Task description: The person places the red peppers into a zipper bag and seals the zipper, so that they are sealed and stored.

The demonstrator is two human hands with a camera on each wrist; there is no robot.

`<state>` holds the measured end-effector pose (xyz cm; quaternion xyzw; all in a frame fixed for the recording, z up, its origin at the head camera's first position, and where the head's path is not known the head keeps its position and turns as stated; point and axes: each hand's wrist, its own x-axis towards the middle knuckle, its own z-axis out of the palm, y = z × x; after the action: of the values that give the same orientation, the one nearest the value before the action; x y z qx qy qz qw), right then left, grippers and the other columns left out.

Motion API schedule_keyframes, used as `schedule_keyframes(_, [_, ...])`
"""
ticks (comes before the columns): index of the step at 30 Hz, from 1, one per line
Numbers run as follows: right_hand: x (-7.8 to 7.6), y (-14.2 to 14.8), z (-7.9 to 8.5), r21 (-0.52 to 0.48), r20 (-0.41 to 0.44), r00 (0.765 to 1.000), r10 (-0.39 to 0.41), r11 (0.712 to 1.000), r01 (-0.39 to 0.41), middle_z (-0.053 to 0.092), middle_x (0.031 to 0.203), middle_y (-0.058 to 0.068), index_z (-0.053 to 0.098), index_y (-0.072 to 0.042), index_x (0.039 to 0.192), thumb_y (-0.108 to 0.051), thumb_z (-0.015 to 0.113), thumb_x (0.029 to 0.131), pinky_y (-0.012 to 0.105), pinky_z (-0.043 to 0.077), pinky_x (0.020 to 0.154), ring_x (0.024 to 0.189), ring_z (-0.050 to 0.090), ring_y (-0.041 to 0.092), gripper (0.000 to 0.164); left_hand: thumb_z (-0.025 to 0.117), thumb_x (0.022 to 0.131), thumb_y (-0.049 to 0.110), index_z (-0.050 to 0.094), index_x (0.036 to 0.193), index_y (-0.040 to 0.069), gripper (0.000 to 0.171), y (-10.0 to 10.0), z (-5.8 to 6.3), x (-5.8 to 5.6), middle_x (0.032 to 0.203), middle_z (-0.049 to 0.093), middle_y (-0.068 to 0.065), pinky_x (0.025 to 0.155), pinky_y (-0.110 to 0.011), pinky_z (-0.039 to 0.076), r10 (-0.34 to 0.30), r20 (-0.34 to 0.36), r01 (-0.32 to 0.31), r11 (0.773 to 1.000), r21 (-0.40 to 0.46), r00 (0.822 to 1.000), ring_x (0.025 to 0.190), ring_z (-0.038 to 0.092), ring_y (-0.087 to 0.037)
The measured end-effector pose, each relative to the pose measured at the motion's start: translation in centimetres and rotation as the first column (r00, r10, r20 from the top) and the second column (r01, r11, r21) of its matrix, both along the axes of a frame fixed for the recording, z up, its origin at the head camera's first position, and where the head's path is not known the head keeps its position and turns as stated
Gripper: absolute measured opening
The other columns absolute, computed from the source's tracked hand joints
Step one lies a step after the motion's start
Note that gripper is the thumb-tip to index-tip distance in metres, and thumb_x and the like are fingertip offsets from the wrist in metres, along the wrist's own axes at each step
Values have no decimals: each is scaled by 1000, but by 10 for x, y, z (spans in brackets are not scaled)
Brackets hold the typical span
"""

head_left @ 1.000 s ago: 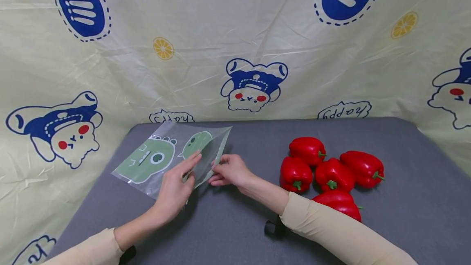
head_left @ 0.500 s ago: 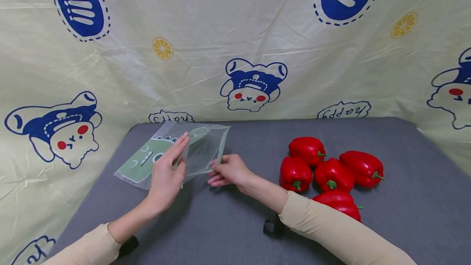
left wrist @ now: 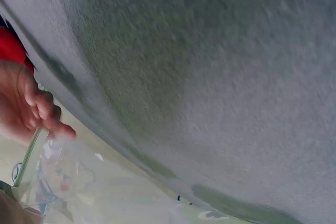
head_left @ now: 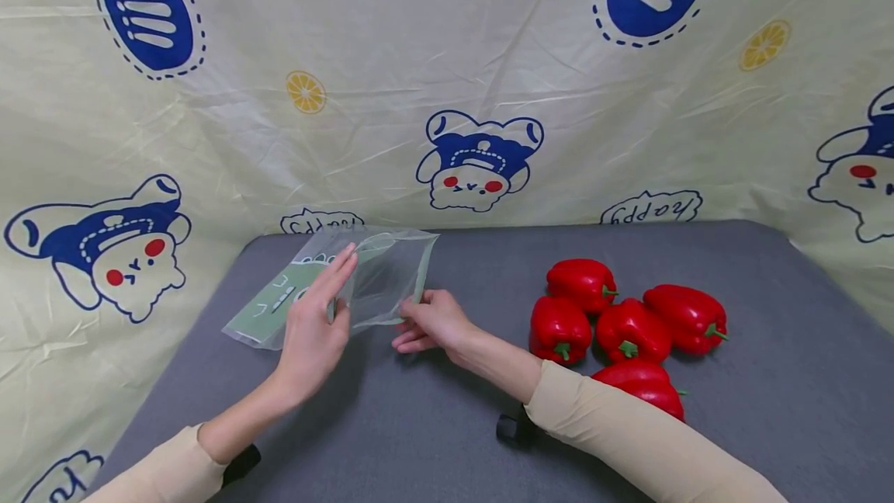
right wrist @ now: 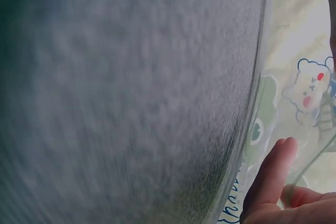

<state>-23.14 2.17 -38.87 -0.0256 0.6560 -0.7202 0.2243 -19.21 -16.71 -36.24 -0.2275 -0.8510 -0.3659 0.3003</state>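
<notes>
A clear zip bag point(head_left: 396, 274) with green cartoon print lies tilted at the table's left side, its mouth spread apart towards the right. My right hand point(head_left: 434, 324) pinches the near corner of its zip edge between thumb and fingers. My left hand point(head_left: 316, 332) rests against the bag's upper layer with straight fingers, the thumb apart. It covers part of the print. In the left wrist view the right hand point(left wrist: 26, 103) holds the green-edged zip strip point(left wrist: 32, 156). The right wrist view shows the right hand's fingers point(right wrist: 273, 171) beside the clear film.
Several red bell peppers point(head_left: 634, 332) with green stems lie clustered on the grey table point(head_left: 419, 441) at the right. The right sleeve point(head_left: 615, 429) partly covers the nearest one. A patterned cloth point(head_left: 363, 154) hangs behind the table.
The left hand has moved left and drawn the bag's upper layer back, so the mouth gapes wider. The right hand has stayed at the zip edge. The peppers have not moved.
</notes>
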Motion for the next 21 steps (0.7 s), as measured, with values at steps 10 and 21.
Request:
schedule_keyframes(10, [-3, 0, 3, -13, -29, 999, -17, 1000, 17, 70, 79, 19, 54, 13, 126, 0, 58, 94, 33, 59, 62, 61, 70, 20, 35, 51, 74, -26, 47, 146, 9, 81, 8, -4, 3, 153, 41, 2, 53, -24, 37, -54, 132, 61, 997, -52, 990, 108, 56, -22])
schedule_keyframes(21, [6, 1, 6, -11, -28, 999, 32, 999, -33, 67, 98, 33, 45, 12, 136, 2, 59, 93, 35, 60, 63, 61, 69, 18, 47, 40, 69, -28, 39, 151, 9, 90, -1, -9, -4, 159, 28, 8, 59, -24, 37, 7, 115, -4, 999, -33, 993, 143, 29, -17])
